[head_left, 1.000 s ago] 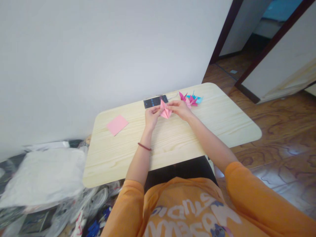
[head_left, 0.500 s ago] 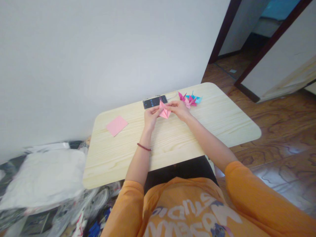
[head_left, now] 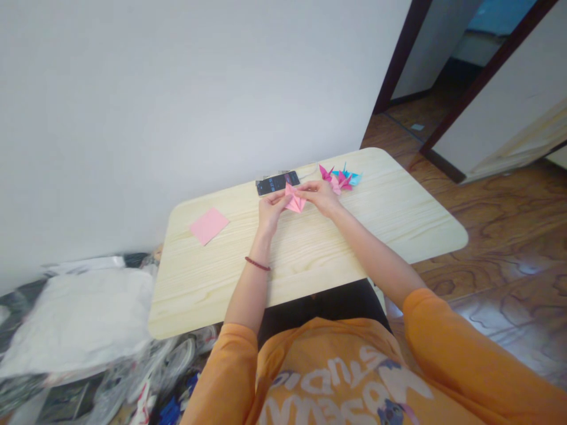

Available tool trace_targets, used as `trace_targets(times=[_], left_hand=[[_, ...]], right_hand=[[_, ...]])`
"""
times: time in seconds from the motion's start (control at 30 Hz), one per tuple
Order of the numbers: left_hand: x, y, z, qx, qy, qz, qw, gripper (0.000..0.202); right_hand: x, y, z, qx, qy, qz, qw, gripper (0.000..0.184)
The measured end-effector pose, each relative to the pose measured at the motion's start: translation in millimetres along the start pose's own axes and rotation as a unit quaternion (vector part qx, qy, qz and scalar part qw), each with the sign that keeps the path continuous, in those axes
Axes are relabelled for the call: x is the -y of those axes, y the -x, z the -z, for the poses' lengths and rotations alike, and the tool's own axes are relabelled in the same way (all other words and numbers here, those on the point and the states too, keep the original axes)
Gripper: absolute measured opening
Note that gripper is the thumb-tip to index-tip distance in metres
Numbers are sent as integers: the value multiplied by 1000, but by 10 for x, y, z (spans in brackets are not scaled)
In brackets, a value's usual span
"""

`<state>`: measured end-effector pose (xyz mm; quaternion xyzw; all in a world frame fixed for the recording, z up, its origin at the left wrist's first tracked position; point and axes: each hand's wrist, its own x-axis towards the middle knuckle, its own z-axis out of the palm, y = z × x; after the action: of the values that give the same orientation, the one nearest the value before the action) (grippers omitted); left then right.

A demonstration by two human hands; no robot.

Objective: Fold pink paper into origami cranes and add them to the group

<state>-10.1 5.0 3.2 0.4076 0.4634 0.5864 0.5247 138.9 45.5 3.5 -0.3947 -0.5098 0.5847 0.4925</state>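
Head view: at the pale wooden desk (head_left: 212,283), the left hand (head_left: 269,211) and right hand (head_left: 319,198) gripped a pink folded paper (head_left: 295,202) near the far edge, beside a black phone (head_left: 277,183), with paper cranes (head_left: 341,179) right and a pink sheet (head_left: 208,225) left.

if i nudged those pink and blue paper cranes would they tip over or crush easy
These origami cranes are probably very light, being thin folded paper. Their sharp, narrow points would likely bend or crush under a firm press. Bunched on the smooth wooden tabletop, they'd probably slide or tip over at a light nudge, not roll.
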Motion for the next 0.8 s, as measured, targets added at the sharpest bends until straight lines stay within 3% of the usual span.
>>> trace_targets(times=[0.33,0.6,0.8], left_hand=[[7,1,-3,-35,2,-9,999,38],[-13,-9,-11,-109,-9,-78,991,27],[-17,-24,-26,-113,-13,-105,988,24]], right_hand=[[23,28,-39,14,-9,-1,1000,39],[111,126,-97,77,-76,-105,989,34],[123,145,-126,95,-69,-142,983,24]])
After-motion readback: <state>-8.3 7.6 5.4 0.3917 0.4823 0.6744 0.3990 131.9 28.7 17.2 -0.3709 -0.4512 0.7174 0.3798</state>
